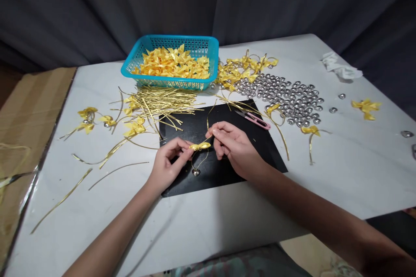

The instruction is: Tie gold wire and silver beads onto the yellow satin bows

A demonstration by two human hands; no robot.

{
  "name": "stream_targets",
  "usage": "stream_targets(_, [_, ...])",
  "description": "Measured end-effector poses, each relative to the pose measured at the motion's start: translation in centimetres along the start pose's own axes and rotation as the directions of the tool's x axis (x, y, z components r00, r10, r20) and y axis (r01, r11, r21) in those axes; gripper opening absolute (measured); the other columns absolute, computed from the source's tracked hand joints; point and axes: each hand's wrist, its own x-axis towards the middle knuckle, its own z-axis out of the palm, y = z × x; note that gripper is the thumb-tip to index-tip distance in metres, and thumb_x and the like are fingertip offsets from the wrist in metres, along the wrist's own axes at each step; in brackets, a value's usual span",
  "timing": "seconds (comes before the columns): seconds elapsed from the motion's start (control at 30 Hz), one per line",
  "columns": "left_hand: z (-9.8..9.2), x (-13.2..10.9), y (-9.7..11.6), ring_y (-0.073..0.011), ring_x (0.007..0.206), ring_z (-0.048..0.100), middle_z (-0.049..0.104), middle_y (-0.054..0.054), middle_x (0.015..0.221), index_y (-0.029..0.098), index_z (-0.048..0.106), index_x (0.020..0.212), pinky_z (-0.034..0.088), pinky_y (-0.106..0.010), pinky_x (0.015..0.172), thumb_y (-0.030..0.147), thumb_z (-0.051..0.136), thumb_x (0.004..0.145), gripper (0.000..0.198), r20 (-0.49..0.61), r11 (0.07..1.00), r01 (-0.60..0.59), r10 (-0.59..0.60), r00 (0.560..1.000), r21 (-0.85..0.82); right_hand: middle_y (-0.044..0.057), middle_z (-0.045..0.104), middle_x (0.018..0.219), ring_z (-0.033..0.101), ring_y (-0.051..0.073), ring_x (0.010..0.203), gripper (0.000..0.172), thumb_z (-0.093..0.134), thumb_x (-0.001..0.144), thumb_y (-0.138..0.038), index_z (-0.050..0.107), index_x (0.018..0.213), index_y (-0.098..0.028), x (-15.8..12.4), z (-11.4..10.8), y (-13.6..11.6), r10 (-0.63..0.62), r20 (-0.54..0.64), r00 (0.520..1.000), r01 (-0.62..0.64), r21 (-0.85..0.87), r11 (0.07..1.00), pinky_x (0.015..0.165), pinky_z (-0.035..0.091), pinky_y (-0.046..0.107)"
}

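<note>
Over a black mat (182,184), my left hand (170,160) pinches the left end of a small yellow ribbon bow (200,146). A silver heart charm (196,172) hangs below the bow on a loop of thin gold cord (205,160). My right hand (235,147) is closed, thumb and fingertips together on a thin gold cord end just right of the bow. Pink-handled thread snips (256,120) lie on the mat's far right part, beyond my right hand.
A blue basket (169,78) of yellow bows stands at the back, with a bundle of gold cords (165,100) before it. Silver charms (292,99) spread to the right, near finished-looking bows (243,69). Crumpled white tissue (341,67) lies at the far right.
</note>
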Motion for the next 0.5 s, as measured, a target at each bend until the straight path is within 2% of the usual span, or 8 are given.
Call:
stream_targets(0.07, [0.0,0.0,-0.1,-0.0090,0.060,0.057,0.067,-0.001,0.079,0.017,0.057,0.070,0.045,-0.019,0.058,0.027,0.066,0.076,0.014,-0.008,1.000,0.000,0.000,1.000,0.008,0.000,0.058,0.082,0.049,0.004,0.052,0.021,0.062,0.078,-0.035,0.053,0.077,-0.016,-0.1,0.1,-0.2,0.089,0.025,0.996,-0.090,0.051,0.995,0.041,0.038,0.015])
stream_targets(0.13, [0.0,0.1,-0.2,-0.0094,0.060,0.056,0.066,-0.001,0.078,0.017,0.057,0.071,0.045,-0.019,0.057,0.027,0.064,0.077,0.013,-0.022,1.000,-0.010,0.011,1.000,0.030,0.000,0.057,0.080,0.051,0.006,0.057,0.019,0.061,0.080,-0.033,0.050,0.077,-0.017,-0.4,0.2,-0.5,0.145,0.064,0.987,-0.152,0.105,0.983,0.044,0.042,0.015])
stream_targets(0.23, [0.2,0.1,-0.4,-0.0099,0.060,0.055,0.065,-0.002,0.077,0.017,0.056,0.073,0.045,-0.020,0.058,0.027,0.062,0.079,0.013,-0.028,0.995,-0.052,0.055,0.998,0.090,-0.003,0.049,0.072,0.041,0.003,0.054,0.014,0.057,0.084,-0.027,0.048,0.078,-0.017,-1.0,0.6,-1.0,0.195,0.147,0.970,-0.227,0.242,0.943,0.049,0.042,0.012])
stream_targets(0.33, [0.3,0.1,-0.5,-0.0104,0.060,0.054,0.063,-0.002,0.077,0.017,0.055,0.072,0.044,-0.021,0.059,0.026,0.060,0.080,0.013,-0.026,0.984,-0.099,0.105,0.994,0.149,-0.004,0.043,0.069,0.035,0.003,0.053,0.009,0.054,0.086,-0.021,0.050,0.079,-0.017,-1.3,0.8,-1.8,0.266,0.218,0.939,-0.333,0.375,0.865,0.051,0.039,0.009])
stream_targets(0.4, [0.1,0.2,-0.6,-0.0100,0.059,0.053,0.062,-0.001,0.077,0.018,0.053,0.071,0.043,-0.021,0.057,0.027,0.060,0.080,0.015,-0.066,0.983,-0.111,0.122,0.990,0.149,-0.003,0.043,0.069,0.034,0.004,0.054,0.009,0.050,0.087,-0.017,0.051,0.078,-0.017,-1.3,0.5,-3.0,0.289,0.187,0.939,-0.343,0.428,0.836,0.049,0.036,0.011])
stream_targets(0.43, [-0.1,0.3,-0.6,-0.0096,0.058,0.052,0.061,-0.001,0.077,0.018,0.052,0.070,0.043,-0.021,0.056,0.028,0.060,0.080,0.016,-0.104,0.984,-0.110,0.125,0.987,0.141,-0.002,0.042,0.069,0.034,0.005,0.054,0.011,0.047,0.087,-0.016,0.052,0.077,-0.017,-1.3,0.2,-3.8,0.279,0.136,0.951,-0.310,0.446,0.839,0.047,0.034,0.012])
stream_targets(0.5, [-0.5,0.5,-0.7,-0.0087,0.056,0.051,0.059,0.000,0.077,0.018,0.051,0.071,0.042,-0.020,0.055,0.029,0.062,0.079,0.017,-0.212,0.986,-0.109,0.133,0.968,0.123,-0.001,0.040,0.065,0.033,0.006,0.052,0.021,0.040,0.090,-0.013,0.052,0.074,-0.018,-1.2,-0.8,-5.9,0.186,-0.020,0.982,-0.157,0.452,0.878,0.043,0.029,0.016])
